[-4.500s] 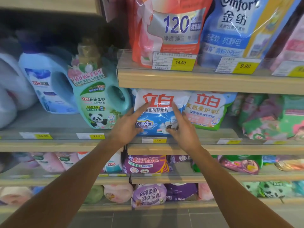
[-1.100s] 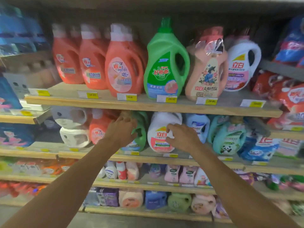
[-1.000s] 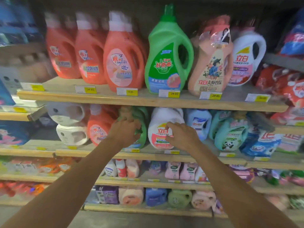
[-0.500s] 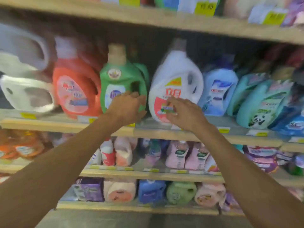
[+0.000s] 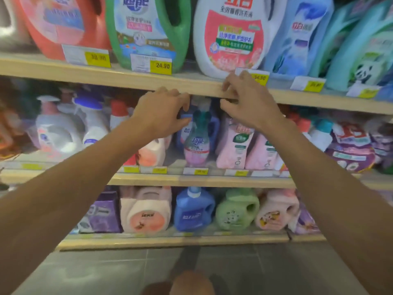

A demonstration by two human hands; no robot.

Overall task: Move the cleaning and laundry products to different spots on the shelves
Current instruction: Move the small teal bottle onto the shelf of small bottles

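- Hands off the jugs now: half a second ago the left hand (image 5: 161, 112) sat on the green jug (image 5: 148, 33) and the right hand (image 5: 249, 103) on the white jug (image 5: 231, 35); both are lower now, at the front lip of the top shelf (image 5: 127, 78).
- Green jug and white jug stand upright side by side on that shelf, same order as before, with the orange jug (image 5: 63, 24) to their left and the light blue jug (image 5: 297, 35) to their right.
- View is closer and lower than before: the jugs run off the top edge, and two more shelves and the floor show.
- Left fingers (image 5: 176, 94) are half-curled with a gap to the thumb and nothing in them; the hand hangs just below the lip, in front of the dark blue bottle (image 5: 213, 128) and beside the top of the teal spray bottle (image 5: 196, 141).
- Right fingers (image 5: 231, 81) are bent, tips on the lip and over a yellow price tag (image 5: 260, 77), thumb under the lip; can't tell if they pinch it.
- Middle shelf (image 5: 212, 180): white pump bottles (image 5: 59, 133) at left, spray bottle near centre, pink bottles (image 5: 234, 145) just right of it, purple pouch (image 5: 350, 150) far right.
- Bottom shelf (image 5: 170, 241): purple box (image 5: 104, 213), pink jug (image 5: 146, 209), blue jug (image 5: 193, 211), pale green jug (image 5: 236, 211).
- Grey tiled floor (image 5: 255, 269) below; motion blur throughout.
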